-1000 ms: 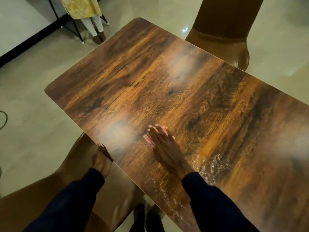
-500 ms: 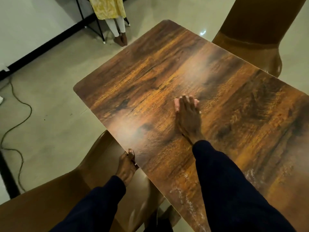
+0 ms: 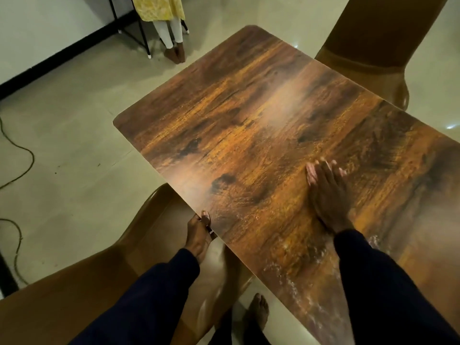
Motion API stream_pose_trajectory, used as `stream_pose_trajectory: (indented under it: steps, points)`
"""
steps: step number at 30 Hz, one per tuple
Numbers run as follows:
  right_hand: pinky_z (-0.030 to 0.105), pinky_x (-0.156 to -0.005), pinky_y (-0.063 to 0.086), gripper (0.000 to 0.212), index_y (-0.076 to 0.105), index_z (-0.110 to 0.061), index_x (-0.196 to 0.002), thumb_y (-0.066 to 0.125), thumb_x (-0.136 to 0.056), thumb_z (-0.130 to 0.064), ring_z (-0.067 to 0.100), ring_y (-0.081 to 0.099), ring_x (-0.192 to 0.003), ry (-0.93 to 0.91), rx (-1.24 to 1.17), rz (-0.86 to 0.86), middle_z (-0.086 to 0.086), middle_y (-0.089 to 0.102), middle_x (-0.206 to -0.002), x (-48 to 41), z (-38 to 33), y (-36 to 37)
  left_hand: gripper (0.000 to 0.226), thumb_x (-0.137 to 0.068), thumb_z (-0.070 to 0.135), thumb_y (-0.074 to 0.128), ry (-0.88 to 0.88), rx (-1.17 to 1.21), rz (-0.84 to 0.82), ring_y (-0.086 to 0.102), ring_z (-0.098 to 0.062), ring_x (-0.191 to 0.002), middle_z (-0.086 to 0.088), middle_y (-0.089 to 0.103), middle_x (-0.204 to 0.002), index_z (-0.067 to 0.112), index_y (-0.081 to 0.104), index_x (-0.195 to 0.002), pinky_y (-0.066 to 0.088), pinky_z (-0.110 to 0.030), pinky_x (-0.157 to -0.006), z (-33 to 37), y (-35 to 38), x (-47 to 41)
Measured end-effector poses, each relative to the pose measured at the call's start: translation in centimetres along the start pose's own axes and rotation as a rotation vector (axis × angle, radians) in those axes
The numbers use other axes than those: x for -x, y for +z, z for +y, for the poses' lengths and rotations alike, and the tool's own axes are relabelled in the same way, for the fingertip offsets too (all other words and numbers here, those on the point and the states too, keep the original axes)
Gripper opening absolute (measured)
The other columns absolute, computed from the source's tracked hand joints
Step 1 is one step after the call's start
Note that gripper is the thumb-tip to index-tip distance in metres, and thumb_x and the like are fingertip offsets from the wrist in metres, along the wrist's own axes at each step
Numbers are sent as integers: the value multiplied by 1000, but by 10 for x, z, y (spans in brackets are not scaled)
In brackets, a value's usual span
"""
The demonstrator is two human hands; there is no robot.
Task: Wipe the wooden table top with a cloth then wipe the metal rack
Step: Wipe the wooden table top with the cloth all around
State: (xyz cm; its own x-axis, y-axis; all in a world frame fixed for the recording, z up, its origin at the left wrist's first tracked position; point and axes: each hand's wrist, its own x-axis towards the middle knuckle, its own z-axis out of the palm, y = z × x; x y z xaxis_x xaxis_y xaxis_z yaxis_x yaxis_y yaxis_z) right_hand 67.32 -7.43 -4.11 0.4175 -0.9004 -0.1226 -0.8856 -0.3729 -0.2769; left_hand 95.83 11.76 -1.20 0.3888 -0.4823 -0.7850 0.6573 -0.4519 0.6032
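Rightward goes the right hand (image 3: 326,197) since half a second ago, off the middle of the wooden table top (image 3: 249,108) and back toward its near edge. Its fingers lie flat and lightly spread, pressing the pink cloth (image 3: 310,174), of which only the fringe shows. The left hand (image 3: 199,232) pinches the near edge, steadying it. Best bet: even pressure, overlapping strokes, then chase the wet streaks (image 3: 293,275) along that near edge.

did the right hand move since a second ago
Yes, the right hand slid rightward across the table top, away from the edge the left hand holds.
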Motion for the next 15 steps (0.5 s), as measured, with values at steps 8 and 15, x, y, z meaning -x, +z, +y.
stream_pose_trajectory:
  steps: [8,15]
  points:
    - [58,-134,15,59,27,-18,-169,21,-113,-36,30,10,-166,-439,-29,-88,6,17,-178,112,-86,29,32,-108,31,45,-3,94,-46,64,-16,-82,-1,57,-90,20,48,-78,57,-34,-80,-14,0,10]
    - [64,-131,17,59,27,-14,-167,27,-111,-32,37,15,-165,-60,-35,88,14,23,-175,116,-11,-7,53,-107,50,27,-92,249,-142,57,-32,-123,-12,60,-131,9,52,-131,46,-45,-106,-45,-2,32]
